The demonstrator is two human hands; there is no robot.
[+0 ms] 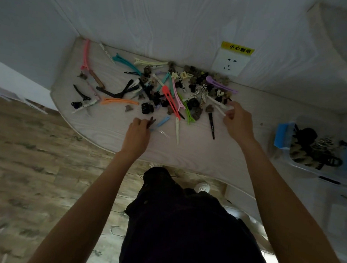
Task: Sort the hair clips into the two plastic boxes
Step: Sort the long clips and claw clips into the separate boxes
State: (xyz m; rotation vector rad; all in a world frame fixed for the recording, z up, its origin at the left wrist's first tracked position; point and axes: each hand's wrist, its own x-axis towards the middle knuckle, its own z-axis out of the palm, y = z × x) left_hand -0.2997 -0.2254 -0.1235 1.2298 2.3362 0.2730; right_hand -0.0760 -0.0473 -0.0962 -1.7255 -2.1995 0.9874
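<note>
A loose pile of hair clips [170, 87] lies spread across the pale wood-grain tabletop [187, 152], against the white wall. Most are long, slim duckbill clips in many colours: a pink one [85, 55] at the far left edge, a teal one [126, 63], a cream one [149, 62], an orange one [119, 101], a bright red one [170, 102], a green one [187, 110], a purple one [220, 84] and several black ones. Mixed among them are small brown and black claw clips, bunched thickest near the wall below a white socket [230, 63] with a yellow warning label [237, 48].

The left hand [138, 129] sits at the near edge of the pile, its fingers curled and pinching a small dark brown clip [151, 121]; a light blue clip [162, 122] lies just beside it on the tabletop. The right hand [237, 121] is at the right side of the pile, fingers curled, pinching white slim clips [220, 108] between thumb and fingertips. A long black clip [211, 125] and a cream clip [177, 129] lie between the two hands.

At the far right a clear plastic box [298, 166] with a blue lid [281, 134] stands on the tabletop, well apart from the pile; it holds black and patterned claw clips. Only this one box is visible.
</note>
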